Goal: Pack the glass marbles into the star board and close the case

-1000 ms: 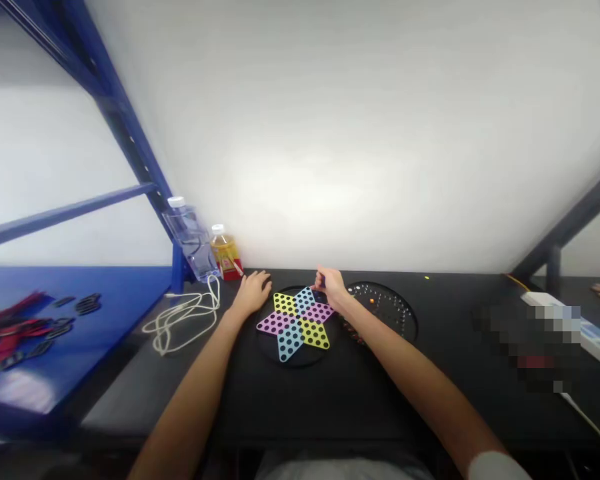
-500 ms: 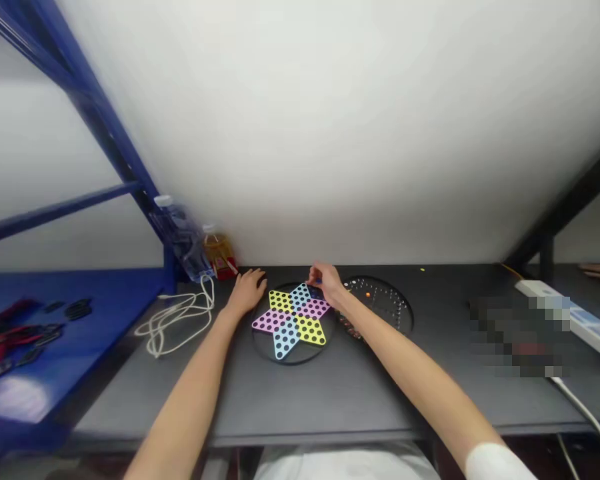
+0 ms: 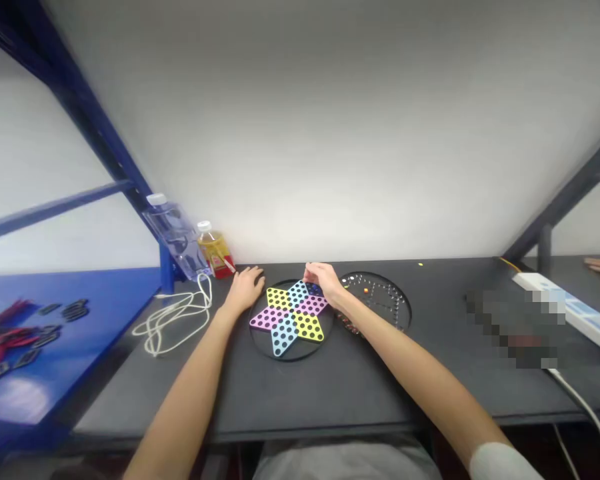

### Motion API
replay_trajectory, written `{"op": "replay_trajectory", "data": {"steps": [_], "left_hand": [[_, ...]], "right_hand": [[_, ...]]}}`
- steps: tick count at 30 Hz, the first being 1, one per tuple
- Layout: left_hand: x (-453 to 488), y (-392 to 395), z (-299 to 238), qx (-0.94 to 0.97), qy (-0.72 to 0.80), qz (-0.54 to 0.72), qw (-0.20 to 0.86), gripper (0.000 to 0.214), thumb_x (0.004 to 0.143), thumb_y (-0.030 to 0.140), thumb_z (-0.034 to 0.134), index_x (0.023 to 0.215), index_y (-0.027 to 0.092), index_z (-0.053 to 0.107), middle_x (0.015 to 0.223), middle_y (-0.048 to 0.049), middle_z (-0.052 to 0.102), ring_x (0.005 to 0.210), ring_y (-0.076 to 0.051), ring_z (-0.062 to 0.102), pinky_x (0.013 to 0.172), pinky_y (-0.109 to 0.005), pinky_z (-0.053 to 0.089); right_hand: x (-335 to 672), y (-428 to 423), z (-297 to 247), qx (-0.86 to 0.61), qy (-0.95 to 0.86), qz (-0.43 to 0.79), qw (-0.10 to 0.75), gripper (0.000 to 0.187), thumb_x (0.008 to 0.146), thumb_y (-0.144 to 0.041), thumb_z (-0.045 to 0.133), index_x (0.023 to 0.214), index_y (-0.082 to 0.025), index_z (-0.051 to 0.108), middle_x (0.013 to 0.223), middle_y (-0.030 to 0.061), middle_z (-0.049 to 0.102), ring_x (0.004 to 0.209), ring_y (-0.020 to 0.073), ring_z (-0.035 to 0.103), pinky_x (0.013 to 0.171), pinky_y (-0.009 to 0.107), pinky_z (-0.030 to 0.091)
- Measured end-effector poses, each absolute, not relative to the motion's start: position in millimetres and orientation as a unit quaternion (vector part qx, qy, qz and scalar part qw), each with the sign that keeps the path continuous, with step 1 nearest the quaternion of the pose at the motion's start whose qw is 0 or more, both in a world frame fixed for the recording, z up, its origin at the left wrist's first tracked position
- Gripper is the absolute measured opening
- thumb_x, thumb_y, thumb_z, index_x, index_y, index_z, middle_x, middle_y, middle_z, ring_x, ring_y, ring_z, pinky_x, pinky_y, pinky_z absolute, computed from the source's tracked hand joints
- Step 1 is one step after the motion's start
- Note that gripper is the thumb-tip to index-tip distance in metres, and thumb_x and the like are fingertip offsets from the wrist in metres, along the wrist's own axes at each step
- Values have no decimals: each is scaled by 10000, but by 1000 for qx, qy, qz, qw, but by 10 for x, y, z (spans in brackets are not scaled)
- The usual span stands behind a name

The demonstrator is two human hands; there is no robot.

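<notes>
Beside your spread left hand (image 3: 245,291), a bottle (image 3: 214,251) is holding yellow liquid; your right hand (image 3: 324,281) is bunching its fingers, contents unclear, at the pastel, dotted star board (image 3: 290,313).

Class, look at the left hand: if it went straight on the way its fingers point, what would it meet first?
Most likely the white wall behind the dark table; the left hand seems to point just right of the yellow bottle, though depth is hard to judge.
</notes>
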State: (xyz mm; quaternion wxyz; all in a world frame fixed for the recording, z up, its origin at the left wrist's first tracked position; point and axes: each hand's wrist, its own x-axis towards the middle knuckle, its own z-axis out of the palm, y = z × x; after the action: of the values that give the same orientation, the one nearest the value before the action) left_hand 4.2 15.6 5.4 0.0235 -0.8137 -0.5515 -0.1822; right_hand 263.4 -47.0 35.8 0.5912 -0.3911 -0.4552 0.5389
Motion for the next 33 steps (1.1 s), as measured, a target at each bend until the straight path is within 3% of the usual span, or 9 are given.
{"op": "replay_trajectory", "data": {"steps": [6, 12, 18, 22, 29, 33], "left_hand": [[35, 177, 38, -815, -550, -184, 24, 424, 940, 354, 414, 1286, 189, 594, 1398, -106, 534, 1342, -304, 414, 1105, -501, 302], [23, 207, 16, -814, -550, -183, 24, 425, 937, 353, 417, 1286, 186, 593, 1390, -114, 540, 1339, -306, 415, 1106, -517, 294], [21, 189, 47, -821, -541, -179, 32, 429, 943, 354, 405, 1286, 176, 593, 1386, -114, 544, 1334, -292, 426, 1099, -481, 319], [8, 196, 30, -820, -541, -183, 30, 430, 940, 357, 415, 1287, 176, 592, 1379, -118, 550, 1333, -289, 429, 1103, -474, 317], [-10, 201, 14, -821, -540, -180, 40, 432, 946, 356, 401, 1284, 167, 591, 1380, -121, 549, 1326, -294, 433, 1091, -485, 326], [-4, 188, 36, -821, -541, -175, 48, 433, 950, 360, 392, 1281, 166, 592, 1374, -125, 552, 1320, -295, 439, 1086, -487, 328]], "right_hand": [[2775, -553, 434, -407, -473, 516, 587, 315, 763, -418, 633, 556, -184, 599, 613, 14, 605, 608, 149, 569, 693, 292, 472], [3106, -809, 577, -446, -670, 337, 488, 122, 801, -241, 597, 761, -224, 711, 779, 12, 688, 777, 189, 590, 782, 305, 432], [3154, -917, 462, -439, -796, 180, 375, 333, 783, -21, 480, 962, -221, 677, 949, 44, 680, 937, 204, 563, 870, 331, 418], [3169, -901, 400, -451, -799, 138, 372, 335, 768, 12, 456, 940, -197, 652, 888, 51, 661, 906, 202, 542, 843, 326, 436], [3175, -910, 381, -414, -829, 133, 352, 446, 746, 49, 446, 1056, -194, 655, 1023, 64, 672, 1012, 199, 541, 908, 336, 451], [3365, -899, 481, -442, -795, 106, 402, 389, 764, 9, 468, 1033, -192, 664, 1007, 61, 681, 1002, 204, 563, 916, 355, 457]]}}
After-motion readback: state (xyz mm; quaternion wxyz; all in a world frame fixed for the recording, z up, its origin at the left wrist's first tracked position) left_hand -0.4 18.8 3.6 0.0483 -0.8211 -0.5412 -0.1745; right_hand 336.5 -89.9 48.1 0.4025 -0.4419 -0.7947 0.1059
